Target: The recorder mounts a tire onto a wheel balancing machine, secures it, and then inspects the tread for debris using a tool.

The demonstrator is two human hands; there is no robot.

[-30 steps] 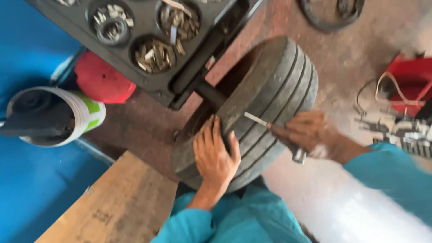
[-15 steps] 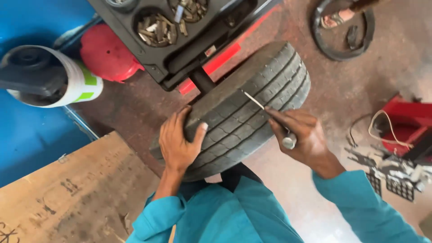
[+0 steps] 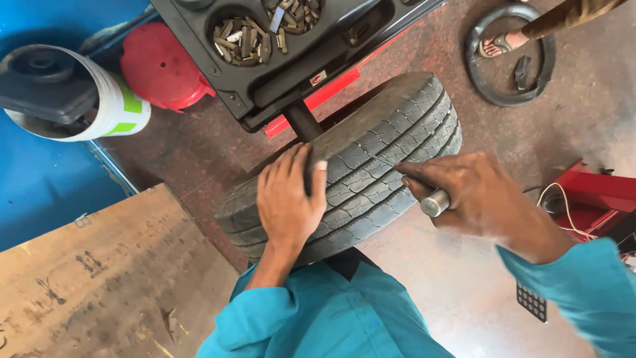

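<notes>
A worn black tyre (image 3: pixel 391 139) stands upright in front of me, tread facing up. My left hand (image 3: pixel 289 195) lies flat on the tread, fingers spread over its top. My right hand (image 3: pixel 474 192) grips a thin metal pick tool (image 3: pixel 434 201) with a round silver handle end, its tip pressed into a tread groove near the middle of the tyre. Both arms wear teal sleeves.
Behind the tyre is a black machine tray (image 3: pixel 291 46) holding several small metal weights. A red cap (image 3: pixel 162 66) and a white bucket (image 3: pixel 99 99) sit at the left, a cardboard sheet (image 3: pixel 86 278) at lower left. Another person's sandalled foot (image 3: pixel 500 43) rests inside a rubber ring (image 3: pixel 490 79). A red box (image 3: pixel 596 199) stands right.
My view has shifted closer. My left hand slid up onto the tread top. My right hand lowered the pick so its tip now sits in a groove.
</notes>
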